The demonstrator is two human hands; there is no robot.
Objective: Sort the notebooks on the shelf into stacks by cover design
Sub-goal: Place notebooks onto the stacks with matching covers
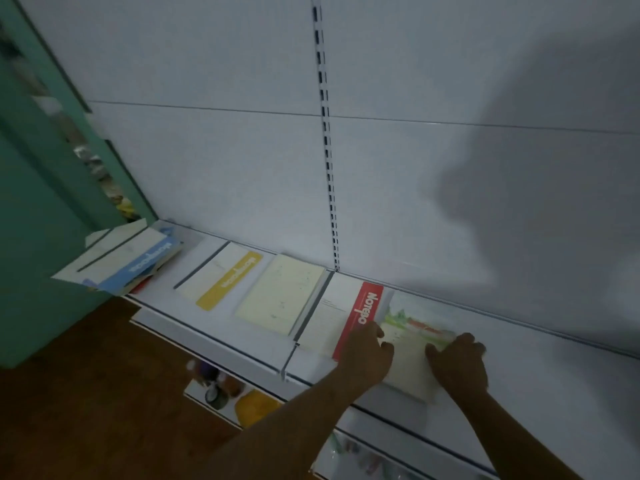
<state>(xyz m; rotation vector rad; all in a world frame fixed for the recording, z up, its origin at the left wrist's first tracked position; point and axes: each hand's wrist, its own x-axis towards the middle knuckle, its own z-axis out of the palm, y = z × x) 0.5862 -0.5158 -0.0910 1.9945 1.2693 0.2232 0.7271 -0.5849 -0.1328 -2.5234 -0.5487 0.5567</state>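
Both hands sit on the landscape notebook (415,327) at the right end of the row on the shelf (554,368). The left hand (369,355) lies on its left edge, just where the red notebook (363,315) meets it; the right hand (457,362) lies on its right side. Each grip looks flat and pressing, fingers only loosely bent, though the dim light leaves it unclear whether any fingertip hooks an edge. The landscape notebook seems to top a thick stack, lying partly over the red one.

Left of the hands the sorting looks well advanced: the red notebook touches the left hand, then a plain cream stack (280,294) just beyond it, then a yellow-banded stack (225,275). Well away to the far left, the blue-banded pile (128,261) is fanned and overhangs the shelf end, with other covers poking out beneath it.

I judge four groups formed; squaring this stack and tidying the blue pile remain.
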